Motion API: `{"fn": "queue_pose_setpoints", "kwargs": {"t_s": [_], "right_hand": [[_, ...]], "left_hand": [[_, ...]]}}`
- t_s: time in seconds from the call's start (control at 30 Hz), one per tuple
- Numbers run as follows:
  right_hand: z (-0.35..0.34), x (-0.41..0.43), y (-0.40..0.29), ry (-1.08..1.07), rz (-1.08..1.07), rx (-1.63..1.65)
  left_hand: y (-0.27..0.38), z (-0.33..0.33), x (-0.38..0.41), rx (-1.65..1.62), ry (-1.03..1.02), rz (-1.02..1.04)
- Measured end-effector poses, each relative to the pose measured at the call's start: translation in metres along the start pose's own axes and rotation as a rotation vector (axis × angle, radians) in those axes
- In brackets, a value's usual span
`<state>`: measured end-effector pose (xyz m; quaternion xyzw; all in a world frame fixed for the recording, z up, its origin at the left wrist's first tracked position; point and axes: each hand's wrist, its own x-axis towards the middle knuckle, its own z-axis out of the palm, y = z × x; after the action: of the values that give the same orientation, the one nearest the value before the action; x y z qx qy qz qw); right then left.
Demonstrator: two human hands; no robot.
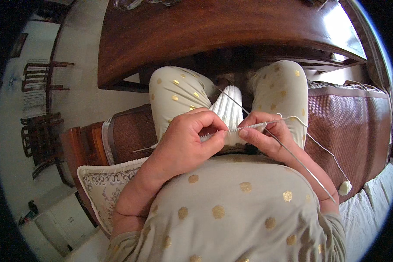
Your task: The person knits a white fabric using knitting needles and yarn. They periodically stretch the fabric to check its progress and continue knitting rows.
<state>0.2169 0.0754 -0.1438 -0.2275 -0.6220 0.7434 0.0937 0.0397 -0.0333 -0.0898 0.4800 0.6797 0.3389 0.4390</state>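
A white ribbed knitted piece (227, 104) hangs between the knees, its top edge held up on a knitting needle. My left hand (196, 137) pinches that edge on the left, thumb and forefinger close together. Just across from it, my right hand (265, 131) grips the same edge, with a row of stitches running past its thumb. A second thin metal needle (301, 163) slants behind the right fingers and out over the right forearm. Left of my left wrist a pointed needle end (144, 149) sticks out. White yarn (327, 149) trails from the right side to a small ball (345, 188).
A dark polished wooden table (183, 29) stands beyond the knees, with glassware at its far edge. I sit on a seat with a brown woven cover (344, 131). A patterned cushion (108, 180) lies at the left. Wooden chairs (41, 140) stand farther off.
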Motion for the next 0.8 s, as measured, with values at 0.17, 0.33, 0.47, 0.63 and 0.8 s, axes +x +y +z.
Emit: {"fn": "queue_pose_setpoints", "kwargs": {"t_s": [0.17,0.33,0.47,0.63,0.8], "right_hand": [[0.001,0.001,0.002,-0.029,0.06,0.083],[-0.001,0.002,0.003,-0.054,0.087,0.062],[0.001,0.003,0.003,-0.05,0.048,0.049],[0.002,0.002,-0.004,-0.082,0.049,-0.037],[0.003,0.001,-0.003,-0.097,0.012,-0.049]], "left_hand": [[-0.005,0.002,-0.003,-0.122,-0.001,-0.143],[-0.013,0.006,-0.003,-0.128,0.021,-0.067],[-0.012,0.004,-0.001,-0.121,-0.017,-0.074],[-0.012,0.003,-0.001,-0.139,-0.039,-0.118],[-0.007,0.001,0.0,-0.206,-0.045,-0.219]]}}
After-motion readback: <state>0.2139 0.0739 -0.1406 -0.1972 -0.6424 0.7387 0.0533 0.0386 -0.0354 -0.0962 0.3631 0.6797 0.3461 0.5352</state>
